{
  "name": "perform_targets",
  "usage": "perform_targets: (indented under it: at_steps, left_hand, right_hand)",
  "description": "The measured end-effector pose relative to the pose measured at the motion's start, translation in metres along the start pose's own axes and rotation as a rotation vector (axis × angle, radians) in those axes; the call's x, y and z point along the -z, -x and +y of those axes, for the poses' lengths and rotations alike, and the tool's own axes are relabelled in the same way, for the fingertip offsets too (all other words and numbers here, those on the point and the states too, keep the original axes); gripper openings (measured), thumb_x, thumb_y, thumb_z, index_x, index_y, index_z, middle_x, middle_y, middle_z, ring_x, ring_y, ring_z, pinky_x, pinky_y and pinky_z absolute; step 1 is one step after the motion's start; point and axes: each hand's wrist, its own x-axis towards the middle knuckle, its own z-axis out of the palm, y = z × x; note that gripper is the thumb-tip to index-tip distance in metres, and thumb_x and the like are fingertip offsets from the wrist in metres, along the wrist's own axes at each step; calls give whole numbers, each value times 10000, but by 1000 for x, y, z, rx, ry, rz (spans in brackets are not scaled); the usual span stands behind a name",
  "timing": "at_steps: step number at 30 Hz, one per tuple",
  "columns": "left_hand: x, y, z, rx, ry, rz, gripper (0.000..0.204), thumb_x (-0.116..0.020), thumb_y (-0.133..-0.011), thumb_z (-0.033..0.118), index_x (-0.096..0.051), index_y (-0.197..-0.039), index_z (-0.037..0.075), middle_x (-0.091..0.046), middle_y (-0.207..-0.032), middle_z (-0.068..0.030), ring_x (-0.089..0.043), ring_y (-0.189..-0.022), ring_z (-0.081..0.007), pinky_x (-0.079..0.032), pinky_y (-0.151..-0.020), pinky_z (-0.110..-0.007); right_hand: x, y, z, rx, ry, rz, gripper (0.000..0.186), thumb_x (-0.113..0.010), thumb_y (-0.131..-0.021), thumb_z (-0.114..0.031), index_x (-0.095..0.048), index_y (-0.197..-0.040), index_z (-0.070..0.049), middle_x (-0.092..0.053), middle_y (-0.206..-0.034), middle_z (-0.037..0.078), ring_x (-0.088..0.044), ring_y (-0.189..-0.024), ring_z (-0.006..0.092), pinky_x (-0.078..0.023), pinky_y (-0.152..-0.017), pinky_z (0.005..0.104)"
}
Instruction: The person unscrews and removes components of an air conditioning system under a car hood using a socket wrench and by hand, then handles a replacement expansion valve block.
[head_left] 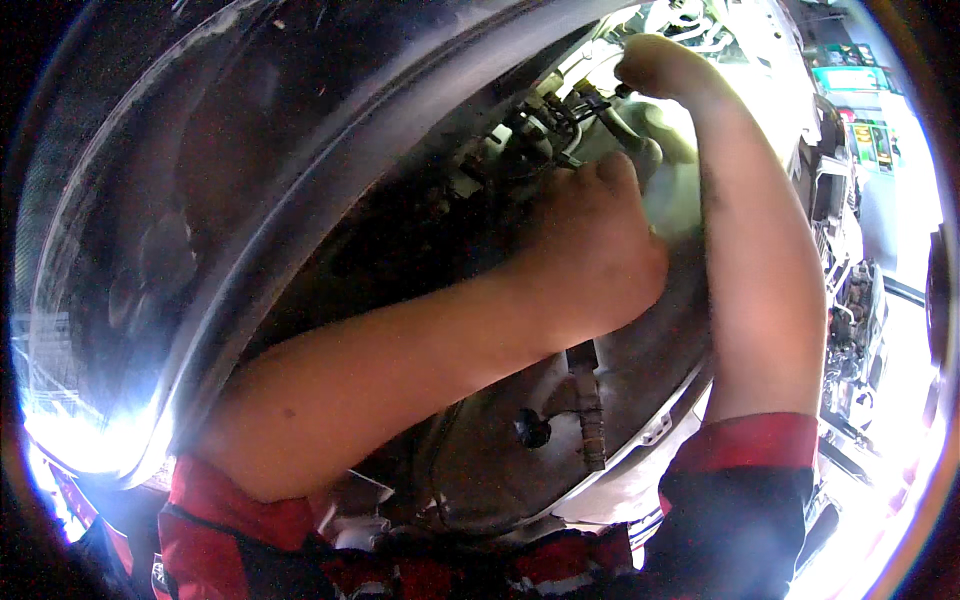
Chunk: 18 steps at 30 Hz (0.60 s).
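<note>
Both my arms reach into a vehicle's engine bay. My left hand (605,235) is closed in a fist, knuckles up, in the middle of the view. Its fingers curl away from me, so what they hold, if anything, is hidden. Just below the wrist, a ribbed tube-like part (592,415) hangs against a dark panel (490,450); I cannot tell whether it touches the hand. Farther off at the upper right, my right hand (660,68) is also closed, among brightly lit parts. Its fingertips are out of sight. Between the hands lies a curved pipe (622,128) with dark fittings (535,130).
A large dark curved body panel (230,190) fills the left side, its edge sweeping over my left forearm. The panel below has a round dark hole (532,428). At the right, beyond my right arm, stand other machine parts (855,320) in bright glare.
</note>
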Motion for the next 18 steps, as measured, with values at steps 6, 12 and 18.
perform_targets:
  at_steps: [6,12,18]
  left_hand:
    - [-3,3,-2,35,-28,4,473,-665,-831,179,-494,-1157,-117,-613,-1047,-337,-615,-1012,-478,-488,-922,-520]
    - [-6,0,1,-3,-22,13,477,-672,-834,179,-490,-1161,-117,-613,-1056,-338,-607,-1026,-485,-484,-926,-531]
    - [-6,1,0,-34,-69,33,464,-681,-833,178,-499,-1143,-115,-611,-1071,-339,-604,-1042,-484,-480,-935,-527]
  right_hand:
    - [48,48,-6,-132,-448,-71,196,-626,-839,-157,-702,-958,-21,-702,-869,193,-682,-779,325,-528,-699,440]
    - [-36,-4,15,35,-211,-67,194,-622,-797,-48,-686,-978,-20,-706,-951,173,-687,-859,338,-532,-736,426]
    - [-60,-20,15,88,-71,-11,100,-639,-783,-42,-734,-814,-42,-719,-872,159,-692,-796,311,-536,-699,389]
